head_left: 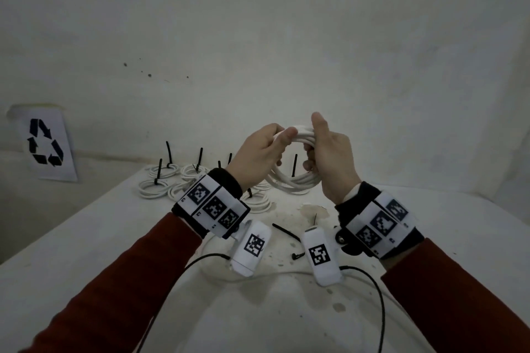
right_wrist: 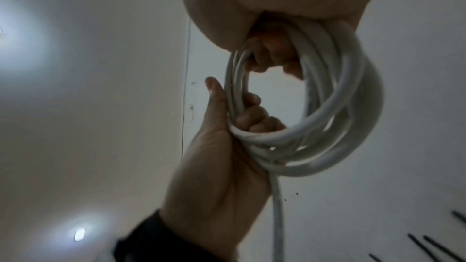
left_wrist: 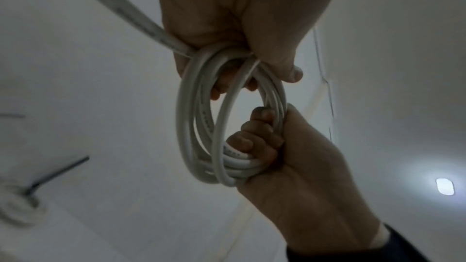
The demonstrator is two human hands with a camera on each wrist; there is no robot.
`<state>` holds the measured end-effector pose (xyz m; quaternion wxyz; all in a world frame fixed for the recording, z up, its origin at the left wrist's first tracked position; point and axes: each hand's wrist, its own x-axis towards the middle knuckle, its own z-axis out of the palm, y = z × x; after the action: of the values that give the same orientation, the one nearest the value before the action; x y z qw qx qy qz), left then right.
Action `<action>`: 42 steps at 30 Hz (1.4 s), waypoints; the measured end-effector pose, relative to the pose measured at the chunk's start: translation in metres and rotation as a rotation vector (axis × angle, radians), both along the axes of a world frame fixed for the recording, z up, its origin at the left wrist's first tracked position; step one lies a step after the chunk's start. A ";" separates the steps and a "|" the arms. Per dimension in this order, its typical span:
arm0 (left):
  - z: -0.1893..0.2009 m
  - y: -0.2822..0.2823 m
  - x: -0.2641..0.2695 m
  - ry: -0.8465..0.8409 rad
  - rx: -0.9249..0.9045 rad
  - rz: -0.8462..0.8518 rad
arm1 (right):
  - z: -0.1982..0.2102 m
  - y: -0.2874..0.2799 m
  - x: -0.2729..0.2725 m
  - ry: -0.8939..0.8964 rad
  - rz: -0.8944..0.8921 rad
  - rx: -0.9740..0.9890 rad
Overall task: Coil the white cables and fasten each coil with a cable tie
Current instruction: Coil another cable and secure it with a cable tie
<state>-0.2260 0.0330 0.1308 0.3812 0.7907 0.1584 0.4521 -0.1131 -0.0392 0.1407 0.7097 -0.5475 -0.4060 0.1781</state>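
Observation:
I hold a white cable coil (head_left: 295, 182) with several loops in the air above the white table (head_left: 86, 238). My left hand (head_left: 282, 140) grips the coil's upper left side, fingers curled through the loops. My right hand (head_left: 311, 152) grips the right side, thumb up. In the left wrist view the coil (left_wrist: 191, 127) hangs between my left hand (left_wrist: 227, 79) above and my right hand (left_wrist: 254, 132) below, and a loose cable tail (left_wrist: 121, 7) runs off up-left. In the right wrist view the coil (right_wrist: 340, 117) sits between my right hand (right_wrist: 272, 61) and my left hand (right_wrist: 242, 111).
Several tied coils (head_left: 160, 180) with upright black cable ties (head_left: 200, 156) lie at the back of the table, behind and left of my hands. Loose black ties (head_left: 286, 231) lie near my wrists. A recycling-sign sheet (head_left: 46, 143) hangs on the left wall.

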 end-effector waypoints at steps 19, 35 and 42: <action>0.017 0.006 -0.001 -0.544 -0.498 -0.205 | -0.028 -0.015 -0.017 -0.236 0.376 -0.254; 0.016 0.006 -0.021 -0.002 -0.203 0.096 | -0.024 -0.011 0.019 0.375 0.349 0.179; 0.018 -0.001 -0.014 0.170 0.234 0.394 | -0.035 -0.016 0.021 0.579 0.519 0.199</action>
<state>-0.2398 0.0322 0.1493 0.1768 0.8186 0.2875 0.4648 -0.0924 -0.0554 0.1062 0.7758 -0.2826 -0.3292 0.4581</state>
